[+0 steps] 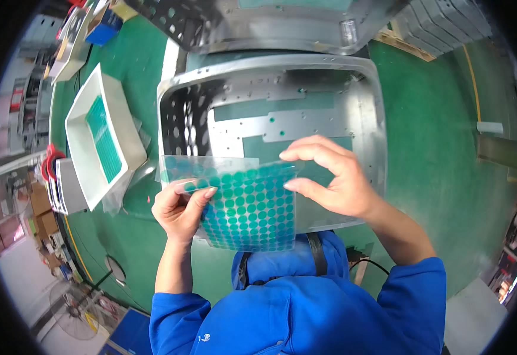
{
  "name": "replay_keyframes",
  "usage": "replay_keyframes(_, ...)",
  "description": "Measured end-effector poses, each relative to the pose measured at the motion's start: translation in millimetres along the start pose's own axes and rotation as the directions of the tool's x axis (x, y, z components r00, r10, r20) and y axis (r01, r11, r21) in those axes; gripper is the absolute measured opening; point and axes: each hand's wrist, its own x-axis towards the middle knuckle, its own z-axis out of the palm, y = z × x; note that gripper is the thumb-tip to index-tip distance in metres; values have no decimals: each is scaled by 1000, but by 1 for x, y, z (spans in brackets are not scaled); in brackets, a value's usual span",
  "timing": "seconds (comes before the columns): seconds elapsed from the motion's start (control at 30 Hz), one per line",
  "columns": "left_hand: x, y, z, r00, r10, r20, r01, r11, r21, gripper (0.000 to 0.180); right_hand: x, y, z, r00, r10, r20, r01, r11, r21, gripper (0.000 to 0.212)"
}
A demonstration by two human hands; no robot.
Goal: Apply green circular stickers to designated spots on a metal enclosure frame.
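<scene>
My left hand (181,208) pinches the left edge of a clear sheet of round green stickers (249,210) between thumb and fingers. The sheet hangs over the near side of a metal housing (380,118), and a clear flap of film (211,167) stands out at its upper left. At the sheet's upper right corner is my right hand (338,177), thumb and forefinger apart. Whether its fingertips touch the film I cannot tell. Inside the housing, several small green dots sit on the holed metal floor (294,123).
To the left stands a white plastic bin (131,139) with green sticker sheets (103,139) in it. Red-handled scissors (50,163) lie beside it. Another metal housing (270,29) is just beyond mine. Stacked grey metal parts (442,26) rest on a wooden pallet (403,44) at the far right.
</scene>
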Motion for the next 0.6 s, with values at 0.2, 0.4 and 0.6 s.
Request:
replay_keyframes(0.2, 56, -4, 12, 952, 119, 282, -135, 990, 41, 23, -7, 3, 0, 946, 184, -268, -129, 969, 212, 16)
replay_keyframes(0.4, 105, -27, 30, 818, 208, 536, -206, 976, -66, 11, -14, 8, 22, 801, 273, -533, -226, 962, 154, 14)
replay_keyframes(0.6, 121, -52, 46, 779, -15, 627, 32, 999, -16, 12, -15, 28, 49, 672, 5, -740, -296, 919, -262, 13)
